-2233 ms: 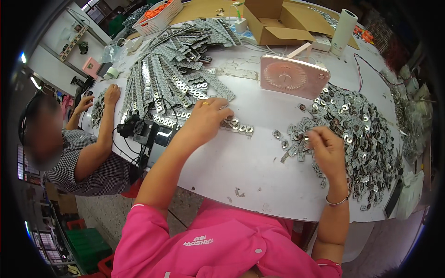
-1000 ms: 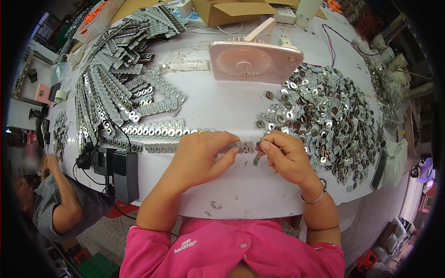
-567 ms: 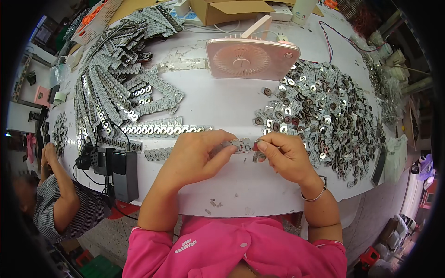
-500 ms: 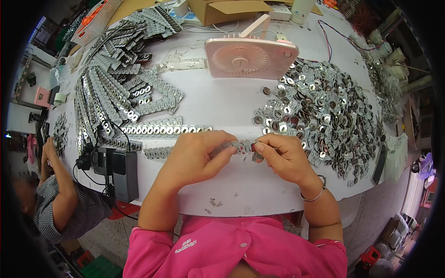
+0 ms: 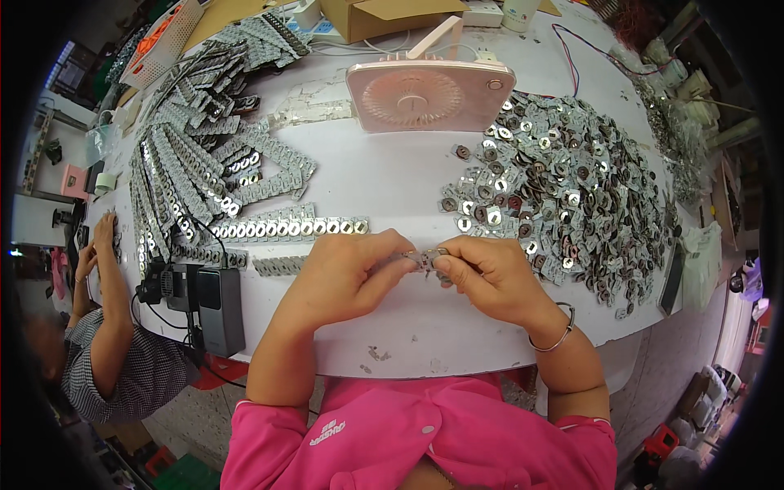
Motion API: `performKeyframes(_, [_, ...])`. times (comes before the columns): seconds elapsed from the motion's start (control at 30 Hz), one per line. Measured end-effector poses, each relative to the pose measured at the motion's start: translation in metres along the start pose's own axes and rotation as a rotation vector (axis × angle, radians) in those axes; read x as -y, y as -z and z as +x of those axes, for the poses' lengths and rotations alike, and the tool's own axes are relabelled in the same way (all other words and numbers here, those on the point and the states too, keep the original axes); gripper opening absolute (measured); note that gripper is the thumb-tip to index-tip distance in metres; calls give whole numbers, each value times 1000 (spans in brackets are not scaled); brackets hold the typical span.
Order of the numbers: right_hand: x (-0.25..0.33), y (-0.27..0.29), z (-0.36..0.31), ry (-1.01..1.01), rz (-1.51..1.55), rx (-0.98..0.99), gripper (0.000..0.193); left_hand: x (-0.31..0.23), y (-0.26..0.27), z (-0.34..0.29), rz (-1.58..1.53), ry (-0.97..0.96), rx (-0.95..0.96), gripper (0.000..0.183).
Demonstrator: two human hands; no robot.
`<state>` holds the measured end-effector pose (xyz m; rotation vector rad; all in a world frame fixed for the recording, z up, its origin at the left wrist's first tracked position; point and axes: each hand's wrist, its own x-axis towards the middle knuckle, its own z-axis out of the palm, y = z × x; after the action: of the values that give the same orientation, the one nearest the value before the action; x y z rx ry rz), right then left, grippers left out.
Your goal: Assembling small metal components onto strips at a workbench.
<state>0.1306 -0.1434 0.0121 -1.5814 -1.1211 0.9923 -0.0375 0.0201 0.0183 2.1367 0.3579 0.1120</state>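
I grip the strip (image 5: 421,260) at the centre of the frame, its short visible length running between my two hands. My left hand (image 5: 349,273) pinches it between thumb and forefinger, the other fingers curled. My right hand (image 5: 494,276) is closed at the strip's right end, thumb against forefinger; a small grey bit shows under those fingertips, and I cannot tell whether it is joined on.

As things lie, I judge plenty done and plenty left: finished-looking strips (image 5: 181,170) fan out over the upper left, while a broad heap of loose pieces (image 5: 572,216) covers the right of the surface (image 5: 392,331). The strip in my fingers seems only partly made up. A short length (image 5: 276,266) shows just left of my left hand; whether it belongs to the same strip, I cannot tell.

Counting: one strip held; the fanned strips overlap too much to number, and the loose pieces are far too many. There is one pink fan (image 5: 412,100) at upper centre, one carton (image 5: 359,23) behind it, one white basket (image 5: 163,51) at upper left, and one co-worker (image 5: 122,371) at the left edge.
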Motion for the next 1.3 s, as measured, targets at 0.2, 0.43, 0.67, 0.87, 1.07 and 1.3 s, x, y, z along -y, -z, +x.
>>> performKeyframes(0.2, [-3,3,-1,-249,465,75,20,-4,0,2,-207,-91,-12,9])
performKeyframes(0.43, [-16,-7,4,102,-37,-267,18,-13,-20,13,519,-326,-370,15])
performKeyframes(0.67, [-16,-8,4,-68,245,-287,18,-4,-32,22,569,-372,-528,18])
performKeyframes(0.87, [-13,-10,4,-109,376,-275,19,-4,-34,23,564,-412,-547,22])
performKeyframes(1.07, [-11,-12,2,-74,394,-329,19,-6,-35,24,558,-430,-540,24])
performKeyframes(1.3, [-15,-9,3,-21,290,-278,18,-6,-38,25,583,-413,-561,22])
